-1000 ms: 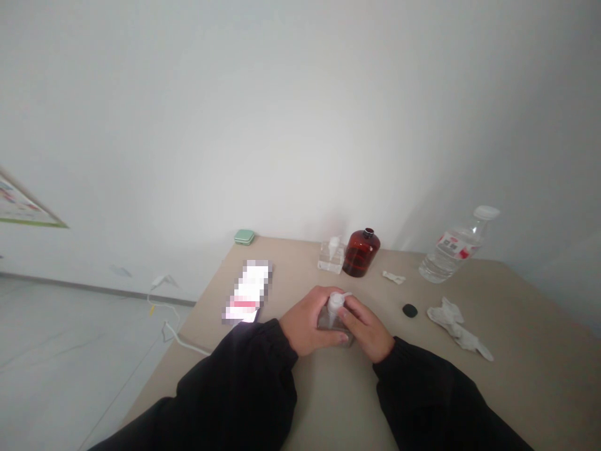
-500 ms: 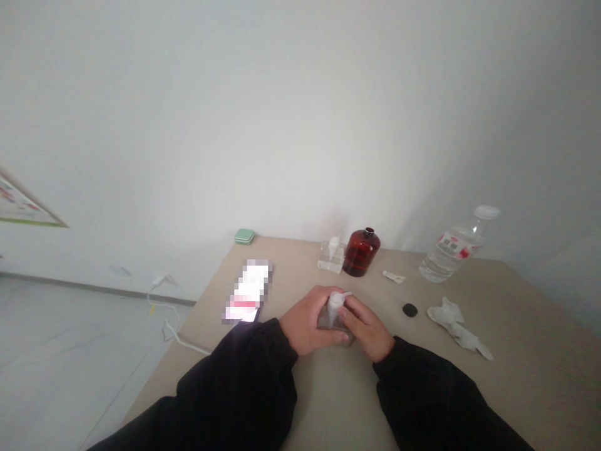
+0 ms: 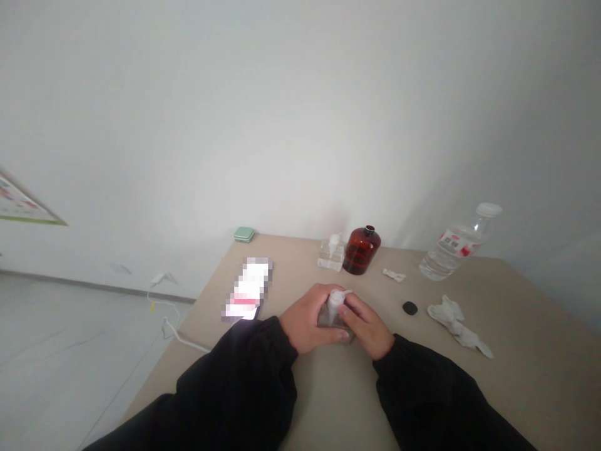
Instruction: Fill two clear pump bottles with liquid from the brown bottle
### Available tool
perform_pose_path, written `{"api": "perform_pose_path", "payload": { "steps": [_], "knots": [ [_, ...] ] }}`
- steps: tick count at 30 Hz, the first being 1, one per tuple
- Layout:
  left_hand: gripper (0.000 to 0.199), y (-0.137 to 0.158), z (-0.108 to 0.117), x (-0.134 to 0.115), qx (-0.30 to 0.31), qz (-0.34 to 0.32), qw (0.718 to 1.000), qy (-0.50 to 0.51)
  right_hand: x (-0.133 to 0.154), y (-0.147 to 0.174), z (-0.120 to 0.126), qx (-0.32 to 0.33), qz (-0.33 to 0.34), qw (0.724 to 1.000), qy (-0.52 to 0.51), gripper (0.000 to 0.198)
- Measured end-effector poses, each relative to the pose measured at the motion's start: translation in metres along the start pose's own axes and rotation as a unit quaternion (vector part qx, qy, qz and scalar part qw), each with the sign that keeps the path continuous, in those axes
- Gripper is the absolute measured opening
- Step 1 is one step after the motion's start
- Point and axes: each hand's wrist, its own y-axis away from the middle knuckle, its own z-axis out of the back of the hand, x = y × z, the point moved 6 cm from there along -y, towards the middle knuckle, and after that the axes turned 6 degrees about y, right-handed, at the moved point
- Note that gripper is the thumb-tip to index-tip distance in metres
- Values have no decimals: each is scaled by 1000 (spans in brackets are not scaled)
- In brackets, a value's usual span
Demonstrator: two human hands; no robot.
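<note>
In front of me on the table, a small clear pump bottle [image 3: 327, 318] stands upright between both hands. My left hand [image 3: 304, 321] is wrapped round its body from the left, with the thumb across the near side. The fingers of my right hand [image 3: 370, 327] close round the white pump head [image 3: 336, 300] and its collar from the right. Behind them is a second clear square pump bottle [image 3: 330, 258] with a white pump. Touching or close beside it, a dark amber bottle [image 3: 360, 252] stands without a cap.
A phone [image 3: 248, 288] with a lit screen lies at left, near a green case [image 3: 244, 235]. At right are a water bottle [image 3: 453, 247], a black round piece [image 3: 410, 308], a crumpled white tissue [image 3: 457, 326] and a smaller one [image 3: 393, 275]. A white cable [image 3: 188, 344] crosses the left edge.
</note>
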Motion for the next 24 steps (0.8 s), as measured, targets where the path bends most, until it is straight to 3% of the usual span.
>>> {"api": "perform_pose_path", "payload": {
  "steps": [24],
  "knots": [
    [72, 0, 0, -2, -1, -2, 1000, 6, 1, 0, 1, -5, -8, 1000, -1, 43]
  ]
}}
